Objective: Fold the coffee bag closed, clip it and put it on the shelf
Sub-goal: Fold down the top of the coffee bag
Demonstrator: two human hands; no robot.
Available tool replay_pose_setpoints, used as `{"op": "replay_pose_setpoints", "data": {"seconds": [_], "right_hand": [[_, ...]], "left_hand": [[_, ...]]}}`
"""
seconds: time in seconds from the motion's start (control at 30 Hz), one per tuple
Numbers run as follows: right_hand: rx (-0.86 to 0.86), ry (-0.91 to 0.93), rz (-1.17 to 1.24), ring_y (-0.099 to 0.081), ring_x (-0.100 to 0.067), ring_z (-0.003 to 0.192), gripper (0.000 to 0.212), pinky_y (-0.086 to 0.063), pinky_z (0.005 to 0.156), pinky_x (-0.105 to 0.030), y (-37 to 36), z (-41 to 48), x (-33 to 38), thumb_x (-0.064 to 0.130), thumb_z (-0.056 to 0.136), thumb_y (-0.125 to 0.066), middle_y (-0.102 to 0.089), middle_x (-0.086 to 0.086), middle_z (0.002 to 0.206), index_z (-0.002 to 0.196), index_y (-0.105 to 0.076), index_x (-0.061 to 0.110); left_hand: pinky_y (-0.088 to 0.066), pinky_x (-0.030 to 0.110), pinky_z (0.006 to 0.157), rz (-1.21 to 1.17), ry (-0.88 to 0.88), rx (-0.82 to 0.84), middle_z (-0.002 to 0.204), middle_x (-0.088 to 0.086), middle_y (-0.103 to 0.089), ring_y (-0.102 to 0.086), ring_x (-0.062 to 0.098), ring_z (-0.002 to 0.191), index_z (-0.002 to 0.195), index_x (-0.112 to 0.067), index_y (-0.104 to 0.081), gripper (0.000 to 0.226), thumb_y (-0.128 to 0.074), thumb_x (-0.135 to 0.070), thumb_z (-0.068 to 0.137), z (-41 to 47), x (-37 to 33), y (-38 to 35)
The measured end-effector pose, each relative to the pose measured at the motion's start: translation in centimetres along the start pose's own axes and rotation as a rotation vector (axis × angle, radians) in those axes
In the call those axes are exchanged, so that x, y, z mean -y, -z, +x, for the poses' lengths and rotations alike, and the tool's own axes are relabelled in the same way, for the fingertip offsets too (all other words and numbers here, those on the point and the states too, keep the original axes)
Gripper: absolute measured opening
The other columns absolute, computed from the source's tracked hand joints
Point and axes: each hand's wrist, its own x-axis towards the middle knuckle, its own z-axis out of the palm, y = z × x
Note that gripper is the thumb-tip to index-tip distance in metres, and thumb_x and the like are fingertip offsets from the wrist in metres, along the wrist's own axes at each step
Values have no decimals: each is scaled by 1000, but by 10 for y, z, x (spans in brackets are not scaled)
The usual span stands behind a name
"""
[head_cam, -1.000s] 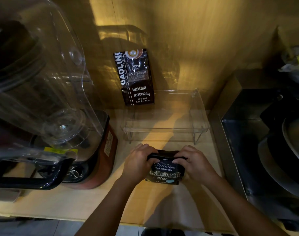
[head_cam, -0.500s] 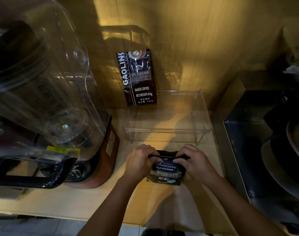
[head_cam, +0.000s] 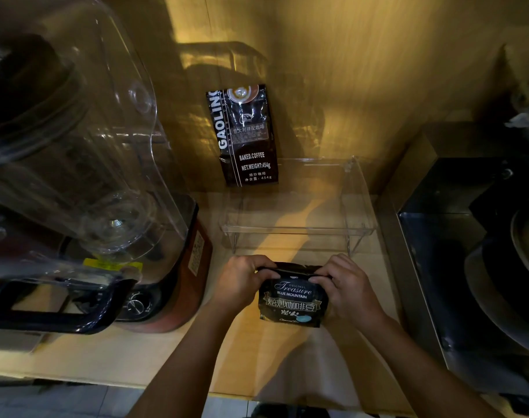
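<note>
A small black coffee bag (head_cam: 291,300) marked "Treasure Blue Mountain" stands on the wooden counter (head_cam: 166,354). My left hand (head_cam: 242,280) grips its top left corner and my right hand (head_cam: 346,285) grips its top right corner, with the bag's top edge rolled down between my thumbs and fingers. Just behind the bag stands a clear acrylic shelf (head_cam: 296,230). On the shelf's left end a second, taller black coffee bag (head_cam: 246,137) marked "Gaoling" leans against the wall. No clip shows in view.
A big blender (head_cam: 85,182) with a clear jug and a dark handle fills the left side. A dark steel sink unit (head_cam: 468,267) with a round pan sits to the right. A wooden wall rises behind the shelf.
Both hands stay on the bag's top and have barely moved. The view has shifted slightly.
</note>
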Motion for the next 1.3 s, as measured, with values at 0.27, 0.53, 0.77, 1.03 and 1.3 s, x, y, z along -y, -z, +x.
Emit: {"op": "replay_pose_setpoints", "data": {"seconds": [0.27, 0.53, 0.77, 1.03, 1.3], "right_hand": [[29, -6, 52, -53, -26, 67, 5, -34, 61, -23, 0, 3, -4, -4, 71, -69, -60, -16, 64, 67, -66, 0], [47, -107, 135, -49, -22, 75, 6, -34, 63, -24, 1, 6, -2, -2, 73, -68, -54, -10, 70, 68, -63, -3], [113, -101, 74, -50, -16, 87, 14, -33, 76, -27, -1, 6, -1, 17, 81, -64, -63, -8, 88, 92, -68, 9], [24, -49, -20, -57, -30, 72, 4, -32, 73, -28, -12, 10, 6, 4, 76, -66, -65, -15, 70, 73, -69, 4], [44, -240, 109, -55, -22, 80, 6, -38, 68, -26, 0, 10, 0, 9, 75, -69, -61, -9, 78, 74, -66, 3]], "left_hand": [[-47, 27, 64, -29, 34, -68, 74, 5, -72, -63, 16, 71, 71, -12, -69, 3, -73, -12, 72, 0, -3, -4], [-48, 36, 73, 245, -115, 49, 89, -3, -66, -57, 17, 87, 85, -22, -61, 6, -63, -26, 81, 3, -12, 1], [-50, 36, 75, 198, -156, 26, 90, -1, -71, -60, 16, 86, 89, -21, -67, 10, -58, -22, 84, 5, -15, -7], [-48, 34, 73, 199, -184, 60, 96, 0, -72, -62, 19, 87, 94, -24, -67, 14, -56, -29, 86, 7, -19, -16], [-55, 39, 72, 28, -49, 44, 84, -4, -74, -65, 10, 78, 81, -25, -71, 11, -64, -34, 79, 12, -3, 4]]}}
